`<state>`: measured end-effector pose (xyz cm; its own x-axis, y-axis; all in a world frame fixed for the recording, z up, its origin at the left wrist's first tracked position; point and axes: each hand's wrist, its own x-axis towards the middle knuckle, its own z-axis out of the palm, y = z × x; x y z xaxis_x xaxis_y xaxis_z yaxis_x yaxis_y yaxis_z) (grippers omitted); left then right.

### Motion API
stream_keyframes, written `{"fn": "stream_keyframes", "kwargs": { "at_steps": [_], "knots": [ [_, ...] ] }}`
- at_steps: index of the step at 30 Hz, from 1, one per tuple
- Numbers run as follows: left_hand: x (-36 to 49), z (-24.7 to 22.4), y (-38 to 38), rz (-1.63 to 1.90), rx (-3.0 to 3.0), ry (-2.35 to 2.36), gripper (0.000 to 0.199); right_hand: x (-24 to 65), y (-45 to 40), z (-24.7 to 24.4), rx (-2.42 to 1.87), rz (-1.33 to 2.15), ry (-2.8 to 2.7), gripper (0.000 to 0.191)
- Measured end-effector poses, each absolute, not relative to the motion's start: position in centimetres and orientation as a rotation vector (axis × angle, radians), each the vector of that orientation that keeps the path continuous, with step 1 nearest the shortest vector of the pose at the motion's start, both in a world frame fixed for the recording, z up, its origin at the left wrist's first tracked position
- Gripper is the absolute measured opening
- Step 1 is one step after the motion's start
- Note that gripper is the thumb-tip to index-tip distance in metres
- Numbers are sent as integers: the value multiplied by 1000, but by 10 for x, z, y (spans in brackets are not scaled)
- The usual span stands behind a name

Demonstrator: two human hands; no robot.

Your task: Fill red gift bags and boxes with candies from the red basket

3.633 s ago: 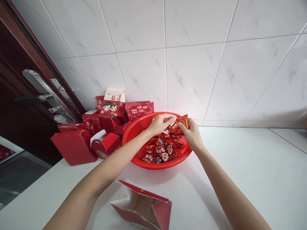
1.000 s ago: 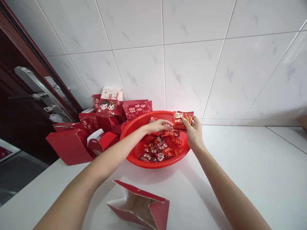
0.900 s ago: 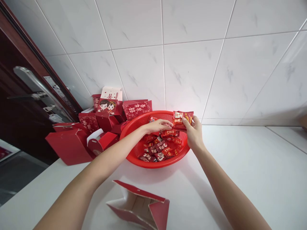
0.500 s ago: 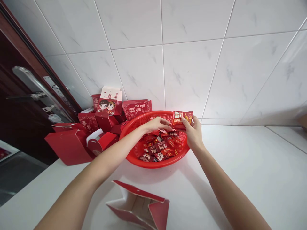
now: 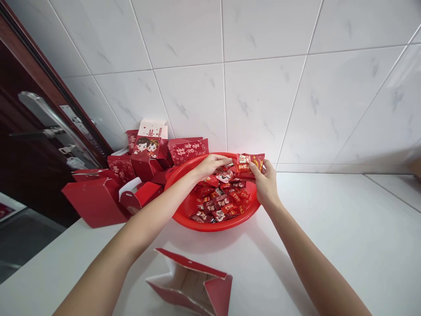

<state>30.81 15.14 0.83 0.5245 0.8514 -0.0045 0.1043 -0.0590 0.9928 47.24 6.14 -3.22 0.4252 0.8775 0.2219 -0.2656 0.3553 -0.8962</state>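
Note:
My right hand (image 5: 267,182) is closed on red and gold wrapped candies (image 5: 245,164), thumb on top, above the right back rim of a red plastic basket (image 5: 210,227). Over the back of the basket, my left hand (image 5: 212,166) has its fingers pinched together at a small wrapped candy, partly hidden beneath them. Many more candies in red and dark red wrappers (image 5: 222,199) lie loose in the basket. In front stands a red cardboard box (image 5: 220,292) with its top open, white inside and with nothing visible in it.
Several red gift boxes (image 5: 95,199) are heaped left of the basket, one with a cartoon couple (image 5: 147,147). A tiled wall (image 5: 256,105) rises behind the white tabletop (image 5: 329,228). On the left is a dark door with a metal handle (image 5: 42,109).
My left hand has risen slightly from among the candies toward the basket's back rim, its fingers drawing together. My right hand and its candies have barely moved.

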Motion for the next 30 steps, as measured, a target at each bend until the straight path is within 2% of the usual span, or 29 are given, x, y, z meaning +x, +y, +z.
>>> {"fn": "stream_keyframes", "kwargs": {
  "at_steps": [8, 13, 19, 24, 30],
  "knots": [
    [295, 28, 114, 1004, 1453, 790, 50, 471, 52, -25, -1021, 775, -1023, 36],
    [277, 27, 62, 1198, 1618, 891, 51, 456, 24, 0, -1044, 636, -1234, 27],
    [264, 38, 3, 1269, 1622, 940, 47, 425, -27, 28, -989, 481, -1373, 18],
    [243, 51, -24, 1314, 1611, 824, 46, 409, -63, 43, -916, 541, -1449, 19],
    [201, 67, -55, 1338, 1719, 808, 32, 416, -91, 60, -781, 894, -1474, 23]
  ]
}}
